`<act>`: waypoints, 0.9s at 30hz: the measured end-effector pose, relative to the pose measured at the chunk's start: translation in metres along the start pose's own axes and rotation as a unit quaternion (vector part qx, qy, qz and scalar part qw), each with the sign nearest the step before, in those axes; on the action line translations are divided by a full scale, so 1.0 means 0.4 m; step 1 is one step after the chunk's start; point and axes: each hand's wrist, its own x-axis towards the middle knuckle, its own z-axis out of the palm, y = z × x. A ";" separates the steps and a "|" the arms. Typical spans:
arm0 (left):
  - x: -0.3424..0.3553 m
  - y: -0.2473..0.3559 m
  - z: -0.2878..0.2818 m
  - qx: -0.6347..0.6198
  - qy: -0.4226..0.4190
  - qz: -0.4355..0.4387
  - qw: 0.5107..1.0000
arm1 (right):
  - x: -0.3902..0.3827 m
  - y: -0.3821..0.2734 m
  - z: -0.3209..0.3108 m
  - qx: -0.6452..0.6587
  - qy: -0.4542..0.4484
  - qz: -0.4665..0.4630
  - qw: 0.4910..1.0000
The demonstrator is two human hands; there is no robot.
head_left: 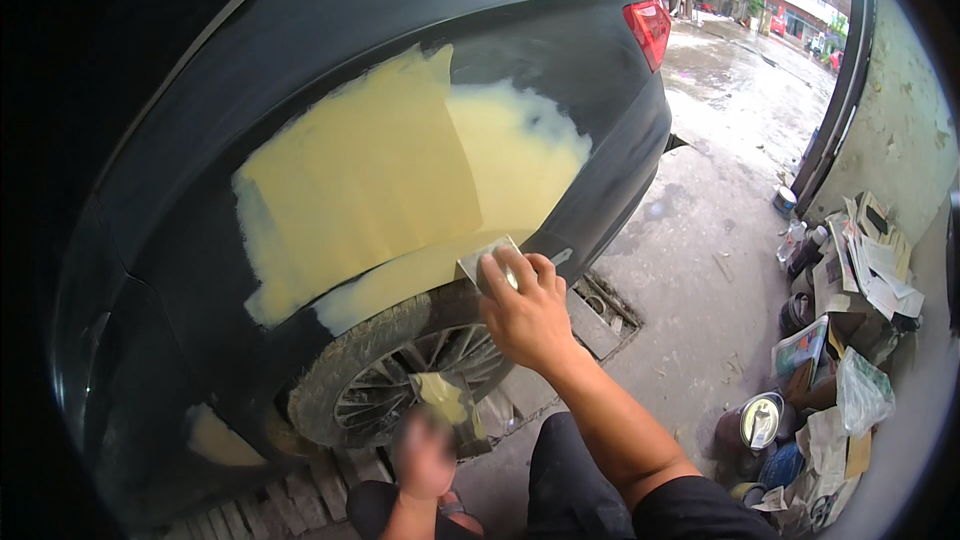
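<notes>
My right hand is closed on a flat metal putty spreader, with its fingers laid over the blade. The blade meets the yellow body filler at the wheel arch of a dark car. Low in front of the wheel, my left hand holds a dark putty board carrying a smear of yellow putty. That hand is blurred, so its separate fingers do not show. The filler covers much of the rear panel, with a smoother, darker layer on its left part and a paler one on the right.
The car's bumper and red tail light are at the right. Along the right wall lie paper sheets, a plastic bag and an open can. A floor grate lies beside the tyre.
</notes>
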 end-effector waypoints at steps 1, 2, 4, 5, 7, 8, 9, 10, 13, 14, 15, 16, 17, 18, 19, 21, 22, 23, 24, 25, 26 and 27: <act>-0.001 0.033 0.037 -0.040 0.042 0.016 0.998 | -0.016 -0.006 -0.004 0.006 -0.005 0.002 1.000; 0.002 0.072 0.076 -0.077 0.064 0.038 0.994 | -0.028 -0.021 -0.030 0.052 -0.014 0.016 0.998; 0.007 0.145 0.143 -0.085 0.040 0.060 0.994 | -0.066 -0.032 -0.095 0.285 -0.043 0.030 0.957; 0.011 0.174 0.181 -0.091 0.018 0.069 0.993 | -0.083 -0.031 -0.130 0.394 -0.059 0.037 0.916; 0.006 0.225 0.248 -0.121 -0.014 0.066 0.990 | -0.115 -0.017 -0.169 0.626 -0.164 -0.018 0.762; 0.003 0.248 0.277 -0.144 -0.030 0.054 0.988 | -0.146 -0.019 -0.169 0.616 -0.174 -0.002 0.768; -0.002 0.265 0.290 -0.195 -0.045 0.025 0.979 | -0.179 -0.021 -0.169 0.605 -0.185 0.014 0.774; -0.006 0.280 0.294 -0.171 -0.071 0.056 0.981 | -0.197 -0.005 -0.171 0.518 -0.210 0.029 0.829; -0.024 0.304 0.310 -0.139 -0.071 0.089 0.984 | -0.216 0.028 -0.183 0.425 -0.168 0.063 0.887; -0.022 0.295 0.303 -0.133 -0.063 0.094 0.985 | -0.203 0.029 -0.202 0.393 -0.122 0.052 0.910; -0.020 0.282 0.296 -0.111 -0.059 0.112 0.986 | -0.174 0.017 -0.222 0.367 -0.094 0.034 0.925; -0.016 0.268 0.292 -0.089 -0.055 0.128 0.986 | -0.147 0.005 -0.239 0.314 -0.078 -0.015 0.946; -0.015 0.262 0.292 -0.068 -0.055 0.145 0.986 | -0.122 -0.009 -0.256 0.257 -0.059 -0.063 0.963; -0.021 0.256 0.296 -0.055 -0.054 0.147 0.986 | -0.101 -0.024 -0.276 0.218 -0.051 -0.079 0.971; -0.022 0.250 0.302 -0.043 -0.070 0.158 0.984 | -0.084 -0.040 -0.289 0.179 -0.044 -0.096 0.978; -0.024 0.241 0.315 -0.020 -0.101 0.181 0.978 | -0.082 -0.042 -0.303 0.128 -0.051 -0.128 0.982; -0.023 0.241 0.316 -0.007 -0.102 0.188 0.977 | -0.087 -0.039 -0.310 0.116 -0.065 -0.145 0.980; -0.019 0.242 0.313 0.007 -0.103 0.196 0.975 | -0.095 -0.036 -0.316 0.104 -0.078 -0.162 0.978; -0.016 0.244 0.311 0.021 -0.103 0.203 0.974 | -0.111 -0.022 -0.314 0.095 -0.094 -0.167 0.977; -0.017 0.248 0.310 0.016 -0.102 0.200 0.974 | -0.116 0.002 -0.313 0.090 -0.090 -0.151 0.980; -0.018 0.251 0.311 0.010 -0.102 0.196 0.975 | -0.118 0.029 -0.314 0.086 -0.086 -0.135 0.983; -0.019 0.255 0.311 0.005 -0.102 0.193 0.976 | -0.116 0.045 -0.317 0.081 -0.082 -0.118 0.986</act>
